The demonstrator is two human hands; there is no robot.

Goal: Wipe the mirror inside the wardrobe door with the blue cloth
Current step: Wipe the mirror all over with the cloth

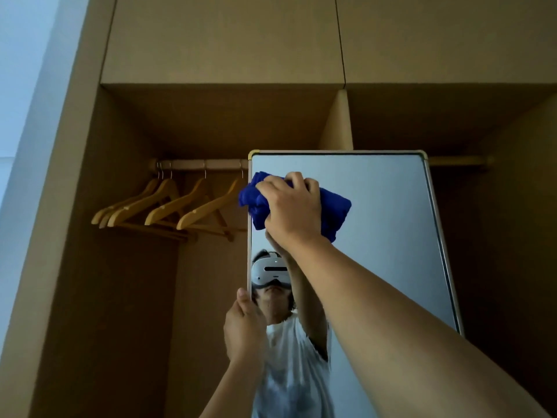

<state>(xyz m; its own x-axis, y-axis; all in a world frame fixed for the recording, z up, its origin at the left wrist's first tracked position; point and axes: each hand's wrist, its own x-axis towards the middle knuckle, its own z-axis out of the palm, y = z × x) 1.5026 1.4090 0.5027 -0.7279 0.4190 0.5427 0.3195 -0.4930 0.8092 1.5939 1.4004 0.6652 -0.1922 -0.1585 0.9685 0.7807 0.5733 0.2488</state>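
- While it reaches up high, the right hand (291, 208) has its fingers curled over the blue cloth (334, 211) and pushes it flat on the mirror (388, 236).
- The blue cloth is bunched up. It sits near the top of the mirror, on the left side, and a bit of it hangs past the mirror's left edge.
- The left hand (244, 330) is lower down. Its thumb and fingers wrap around the left edge of the mirror and hold it.
- The mirror is tall, with a thin pale frame (434, 212) around it. It stands in front of the open wardrobe (211, 122).
- In the mirror you can see the person's white headset, white shirt and raised arm.
- To the left of the mirror, wooden hangers (168, 206) hang in a row on a rail (199, 165). The nearest hanger is just beside the blue cloth.
- The rail also shows on the right side of the mirror.
- Above the rail, the wardrobe has closed top doors (223, 40).
- A pale wall (21, 86) is at the far left.
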